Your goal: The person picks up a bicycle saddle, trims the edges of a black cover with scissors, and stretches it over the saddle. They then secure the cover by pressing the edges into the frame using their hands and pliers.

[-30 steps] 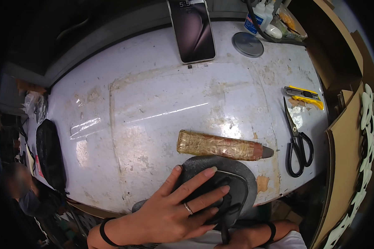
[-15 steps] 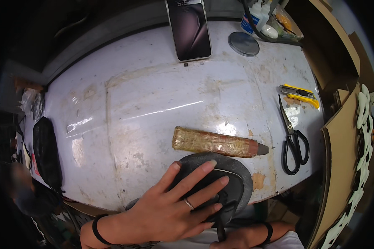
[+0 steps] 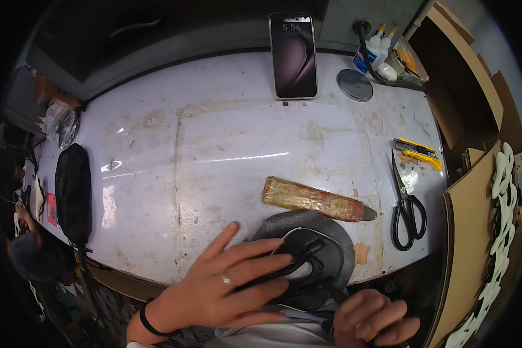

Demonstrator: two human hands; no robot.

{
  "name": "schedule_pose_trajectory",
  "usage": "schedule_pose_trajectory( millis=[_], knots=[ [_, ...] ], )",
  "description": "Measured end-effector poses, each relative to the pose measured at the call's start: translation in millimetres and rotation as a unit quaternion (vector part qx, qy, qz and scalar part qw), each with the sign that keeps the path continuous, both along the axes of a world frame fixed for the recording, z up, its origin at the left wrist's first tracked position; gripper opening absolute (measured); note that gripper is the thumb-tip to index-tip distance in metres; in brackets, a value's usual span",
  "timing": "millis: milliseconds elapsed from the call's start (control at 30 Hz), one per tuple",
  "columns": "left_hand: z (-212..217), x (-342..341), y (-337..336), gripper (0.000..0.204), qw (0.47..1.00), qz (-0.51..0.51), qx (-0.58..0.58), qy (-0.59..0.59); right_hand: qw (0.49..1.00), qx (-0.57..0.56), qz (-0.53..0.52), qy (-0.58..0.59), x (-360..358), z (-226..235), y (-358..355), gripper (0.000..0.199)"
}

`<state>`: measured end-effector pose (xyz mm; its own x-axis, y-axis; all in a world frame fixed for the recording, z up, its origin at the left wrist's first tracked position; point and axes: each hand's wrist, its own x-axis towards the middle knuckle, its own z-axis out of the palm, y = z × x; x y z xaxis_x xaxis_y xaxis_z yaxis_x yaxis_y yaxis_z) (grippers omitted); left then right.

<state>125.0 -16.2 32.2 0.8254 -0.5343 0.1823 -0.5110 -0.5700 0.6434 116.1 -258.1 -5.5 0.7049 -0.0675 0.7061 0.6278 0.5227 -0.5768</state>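
Note:
A black moulded piece [image 3: 310, 290] with a wide grey rim and a thin pale line lies at the table's near edge. Its kind is unclear. My left hand [image 3: 232, 281] is spread open over its left side, fingertips at its dark middle; whether they press on it I cannot tell. To the right of the piece, my right hand [image 3: 371, 319] is closed round a slim dark tool [image 3: 337, 294] whose end points at the piece. The fingers hide most of this tool. Just beyond the piece rests a tape-wrapped brown bar [image 3: 313, 199] with a grey tip.
Black-handled scissors [image 3: 408, 209] and a yellow box cutter [image 3: 417, 152] lie at the right. A phone [image 3: 294, 55] stands at the back, beside a round grey lid [image 3: 355, 85] and glue bottles [image 3: 370, 55]. Cardboard [image 3: 470, 232] borders the right edge; a black pouch [image 3: 73, 194] lies left.
My left hand has slid left and down, uncovering more of the black piece. My right hand has come up to the right, fingers now more in view. The whole view has shifted.

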Motion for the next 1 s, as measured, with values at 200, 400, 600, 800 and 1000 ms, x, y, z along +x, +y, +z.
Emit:
schedule_pose_trajectory(
  millis=[200,400,600,800,1000],
  knots=[
    [-8,-43,20,0.062,0.986,0.153,0.059,0.043,0.997,0.039,0.054,0.03,6,6,4,0.06],
    [-24,-71,8,0.059,0.959,0.277,0.054,-0.01,0.987,0.062,0.105,0.101,8,26,44,0.055],
    [-37,-87,25,0.037,0.954,0.276,-0.094,-0.064,0.973,0.021,0.051,0.224,-3,31,84,0.034],
    [-50,-97,29,0.024,0.961,0.258,-0.037,-0.093,0.963,-0.028,0.01,0.27,-13,18,101,0.058],
    [-55,-95,33,0.023,0.962,0.248,-0.042,-0.104,0.969,-0.102,0.016,0.224,-6,19,112,0.044]
  ],
)
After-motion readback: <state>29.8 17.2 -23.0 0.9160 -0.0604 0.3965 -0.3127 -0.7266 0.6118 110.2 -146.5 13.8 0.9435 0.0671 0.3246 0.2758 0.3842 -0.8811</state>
